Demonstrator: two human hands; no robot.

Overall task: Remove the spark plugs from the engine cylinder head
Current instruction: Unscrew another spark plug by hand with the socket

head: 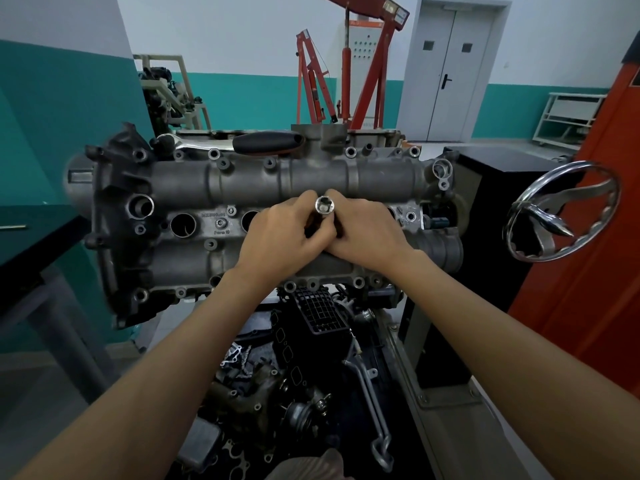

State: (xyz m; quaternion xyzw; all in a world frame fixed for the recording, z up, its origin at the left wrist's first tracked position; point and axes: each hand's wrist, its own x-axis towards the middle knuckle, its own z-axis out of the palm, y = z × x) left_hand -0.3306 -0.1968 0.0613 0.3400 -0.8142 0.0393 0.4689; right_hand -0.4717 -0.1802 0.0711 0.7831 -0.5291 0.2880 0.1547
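Note:
The grey engine cylinder head [194, 258] lies across the stand in front of me. Along its middle runs a row of round spark plug wells; one open well [183, 225] shows at the left and a second [250, 219] is half hidden by my left hand. A shiny spark plug socket [324, 205] stands upright over a well, its square drive hole facing up. My left hand [284, 240] and my right hand [363, 233] both pinch the socket from either side. No spark plug is visible.
A ratchet with a black handle [266, 142] rests on the head's far edge. A chrome handwheel [561, 213] sticks out at the right beside an orange panel [588, 271]. Red engine cranes [346, 64] stand behind. Loose engine parts [294, 375] lie below the head.

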